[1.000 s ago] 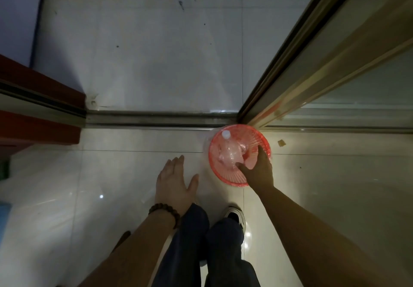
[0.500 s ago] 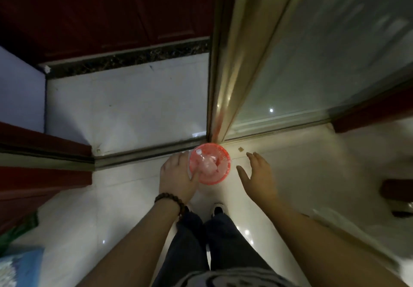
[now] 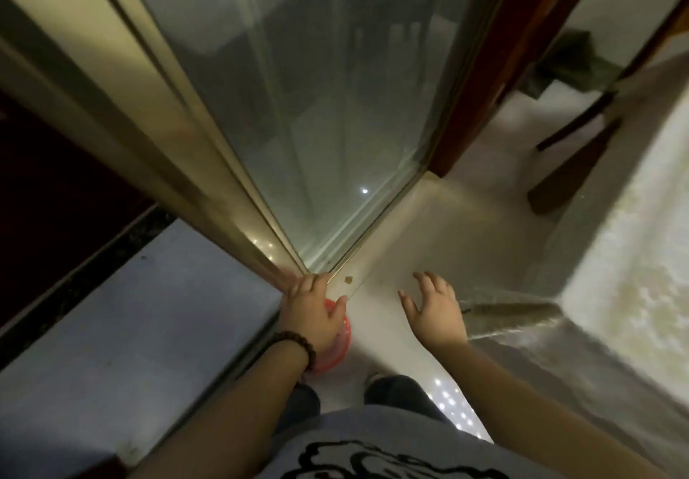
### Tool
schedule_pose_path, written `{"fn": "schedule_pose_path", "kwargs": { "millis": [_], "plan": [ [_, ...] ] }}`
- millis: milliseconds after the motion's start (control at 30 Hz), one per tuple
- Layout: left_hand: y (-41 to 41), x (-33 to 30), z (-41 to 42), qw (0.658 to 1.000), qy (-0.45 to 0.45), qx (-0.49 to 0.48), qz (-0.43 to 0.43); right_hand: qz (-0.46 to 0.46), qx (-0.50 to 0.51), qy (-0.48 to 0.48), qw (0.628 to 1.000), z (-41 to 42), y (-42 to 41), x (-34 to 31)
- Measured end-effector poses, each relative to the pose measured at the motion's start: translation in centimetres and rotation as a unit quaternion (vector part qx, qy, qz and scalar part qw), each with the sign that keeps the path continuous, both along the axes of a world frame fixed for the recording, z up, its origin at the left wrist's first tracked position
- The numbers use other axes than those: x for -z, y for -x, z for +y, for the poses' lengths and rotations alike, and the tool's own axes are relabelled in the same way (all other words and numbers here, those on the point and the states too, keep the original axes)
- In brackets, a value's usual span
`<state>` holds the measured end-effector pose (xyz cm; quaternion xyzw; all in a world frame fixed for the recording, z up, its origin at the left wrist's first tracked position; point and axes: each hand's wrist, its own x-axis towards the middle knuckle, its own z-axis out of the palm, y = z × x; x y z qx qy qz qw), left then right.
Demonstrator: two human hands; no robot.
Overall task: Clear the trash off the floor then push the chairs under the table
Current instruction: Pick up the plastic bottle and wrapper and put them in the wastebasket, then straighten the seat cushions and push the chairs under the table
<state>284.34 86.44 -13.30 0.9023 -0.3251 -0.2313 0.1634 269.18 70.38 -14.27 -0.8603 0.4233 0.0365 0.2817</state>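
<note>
A small red plastic bin (image 3: 337, 348) stands on the pale floor beside the sliding door's track. My left hand (image 3: 313, 314), with a bead bracelet on the wrist, lies over its top and grips the rim, hiding what is inside. My right hand (image 3: 436, 311) hovers to the right of the bin, fingers spread and holding nothing. A small brown scrap (image 3: 348, 279) lies on the floor just beyond my left fingertips. A dark wooden chair (image 3: 566, 165) stands at the far right, with only its legs in view.
A glass sliding door (image 3: 317, 105) in a metal frame rises straight ahead. A table under a pale patterned cover (image 3: 615, 255) fills the right side, its edge close to my right hand. A dark green thing (image 3: 570, 64) lies on the floor at the back right.
My right hand let go of the red bin and moved off to the right. My left hand took hold of the bin. The view has swung up and to the right.
</note>
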Motion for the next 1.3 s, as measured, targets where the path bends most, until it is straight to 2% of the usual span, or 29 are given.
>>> {"fn": "schedule_pose_path", "kwargs": {
  "millis": [100, 267, 533, 667, 833, 1033, 1167, 1300],
  "plan": [
    [-1.4, 0.2, -1.2, 0.991, 0.012, 0.129, -0.024, -0.001, 0.096, 0.012, 0.995, 1.8, 0.7, -0.2],
    [-2.8, 0.5, -1.2, 0.946, 0.016, 0.320, -0.055, -0.021, 0.273, 0.031, 0.961, 8.6, 2.6, -0.8],
    [1.5, 0.2, 2.6, 0.855, 0.022, 0.516, -0.040, 0.000, 0.490, 0.043, 0.871, 23.0, 7.7, -1.3],
    [5.8, -0.2, 5.0, 0.803, 0.038, 0.595, -0.032, 0.003, 0.584, 0.044, 0.811, 29.2, 10.1, -2.0],
    [11.5, -1.6, 8.9, 0.736, 0.069, 0.673, -0.020, -0.005, 0.662, 0.074, 0.746, 36.2, 12.6, -3.6],
    [18.1, -3.4, 15.8, 0.662, 0.096, 0.743, -0.005, -0.017, 0.718, 0.125, 0.685, 44.3, 15.9, -6.6],
    [22.3, -5.2, 22.9, 0.615, 0.112, 0.780, 0.019, -0.024, 0.741, 0.153, 0.653, 51.2, 18.6, -9.6],
    [26.0, -7.9, 31.9, 0.567, 0.142, 0.808, 0.077, -0.029, 0.755, 0.174, 0.632, 60.9, 21.2, -13.4]
  ]
}}
